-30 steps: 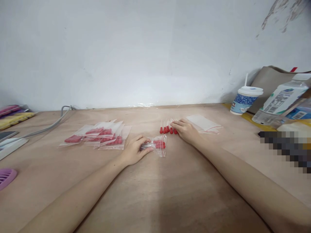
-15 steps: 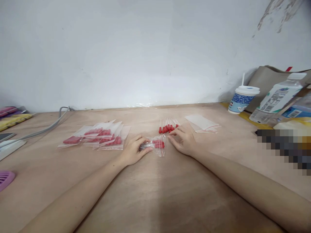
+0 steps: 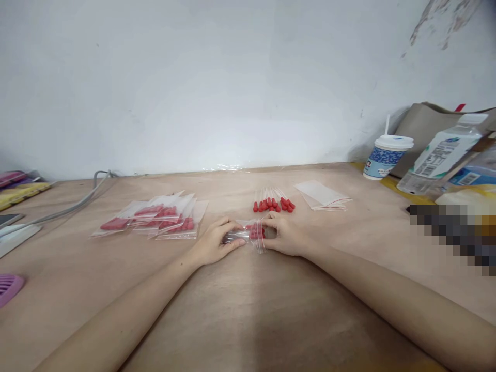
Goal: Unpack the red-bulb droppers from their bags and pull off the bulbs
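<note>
My left hand (image 3: 221,239) is closed around a clear zip bag (image 3: 240,235) lying low over the table. Inside the bag are glass droppers with red rubber bulbs (image 3: 256,232), the bulbs toward its open end on the right. At that mouth, my right hand (image 3: 282,233) has its thumb and fingers closed on the bag's edge beside the bulbs. How far the fingertips reach in is hard to see. Just behind the right hand lies a row of loose droppers (image 3: 271,204), red bulbs toward me.
Filled zip bags (image 3: 155,216) overlap on the left. A stack of flat zip bags (image 3: 324,196) lies right of the loose droppers. Farther right stand a paper cup (image 3: 387,157) with a straw and a plastic bottle (image 3: 442,157). A grey cable (image 3: 77,205) runs across the left side.
My right hand has moved left and toward me, from beside the loose droppers to the bag's mouth, and has closed on it. The left hand keeps its hold.
</note>
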`<state>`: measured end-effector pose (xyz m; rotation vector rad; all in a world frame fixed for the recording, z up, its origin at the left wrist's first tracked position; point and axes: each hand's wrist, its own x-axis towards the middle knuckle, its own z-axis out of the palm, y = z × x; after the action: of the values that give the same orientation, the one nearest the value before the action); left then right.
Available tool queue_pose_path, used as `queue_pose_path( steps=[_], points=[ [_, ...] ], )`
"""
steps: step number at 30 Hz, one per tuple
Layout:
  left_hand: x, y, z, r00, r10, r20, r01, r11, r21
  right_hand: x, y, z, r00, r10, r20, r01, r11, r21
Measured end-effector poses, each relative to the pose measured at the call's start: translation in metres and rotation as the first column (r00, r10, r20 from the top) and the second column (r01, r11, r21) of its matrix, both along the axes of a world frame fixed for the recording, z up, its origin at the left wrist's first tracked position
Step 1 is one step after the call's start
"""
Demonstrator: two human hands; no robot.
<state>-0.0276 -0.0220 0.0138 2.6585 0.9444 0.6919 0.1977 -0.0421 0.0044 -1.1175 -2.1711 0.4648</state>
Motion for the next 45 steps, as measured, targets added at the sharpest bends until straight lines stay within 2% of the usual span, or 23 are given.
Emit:
queue_pose_path(
  steps=[3,6,11,18,22,24,26,29,31,36,39,41,43,45],
  points=[
    [0.000,-0.001,0.001,1.000,-0.016,-0.007,0.016,1.000,-0.005,-0.004,-0.001,0.000,0.996,-0.064,0.059,0.066,0.997,-0.032],
    [0.001,-0.001,0.001,1.000,-0.007,-0.023,0.007,1.000,-0.013,-0.004,0.000,-0.002,0.995,-0.098,0.026,0.099,0.994,-0.043],
    [0.001,-0.001,0.000,0.999,0.024,-0.043,-0.025,0.999,-0.025,-0.002,0.002,-0.005,0.994,-0.039,-0.101,0.026,0.991,-0.128],
    [-0.002,0.001,-0.002,0.979,0.006,-0.203,-0.014,0.999,-0.040,-0.003,0.004,-0.004,0.977,0.072,-0.198,-0.119,0.965,-0.235],
    [-0.002,0.002,-0.001,0.968,0.009,-0.251,-0.023,0.998,-0.055,-0.001,0.007,-0.007,0.977,0.018,-0.214,-0.073,0.965,-0.253],
    [-0.001,0.002,-0.001,0.964,0.013,-0.265,-0.032,0.997,-0.065,0.001,0.008,-0.007,0.960,-0.019,-0.279,-0.069,0.951,-0.300],
    [0.000,0.003,-0.001,0.959,0.014,-0.282,-0.033,0.997,-0.063,0.007,0.009,-0.003,0.925,-0.061,-0.375,-0.105,0.908,-0.407],
    [0.000,0.002,0.000,0.951,0.022,-0.310,-0.037,0.998,-0.045,0.018,0.009,0.005,0.884,-0.159,-0.439,-0.161,0.778,-0.607],
    [0.001,0.002,0.000,0.947,0.025,-0.321,-0.038,0.999,-0.034,0.024,0.008,0.008,0.863,-0.214,-0.458,-0.184,0.710,-0.680],
    [-0.001,0.002,0.000,0.942,0.028,-0.333,-0.040,0.999,-0.028,0.022,0.009,0.011,0.763,-0.371,-0.530,-0.217,0.625,-0.750],
    [-0.002,0.003,-0.001,0.946,0.019,-0.325,-0.030,0.999,-0.029,0.024,0.011,0.020,0.763,-0.431,-0.483,-0.173,0.583,-0.794],
    [-0.002,0.004,-0.002,0.948,0.013,-0.319,-0.024,0.999,-0.030,0.036,0.013,0.032,0.808,-0.388,-0.443,-0.115,0.633,-0.765],
    [-0.002,0.004,-0.002,0.949,0.012,-0.314,-0.020,0.999,-0.024,0.056,0.016,0.046,0.842,-0.352,-0.409,-0.030,0.726,-0.688],
    [-0.002,0.004,-0.002,0.951,0.010,-0.308,-0.016,1.000,-0.019,0.078,0.019,0.059,0.861,-0.348,-0.372,0.053,0.787,-0.614]
  ],
)
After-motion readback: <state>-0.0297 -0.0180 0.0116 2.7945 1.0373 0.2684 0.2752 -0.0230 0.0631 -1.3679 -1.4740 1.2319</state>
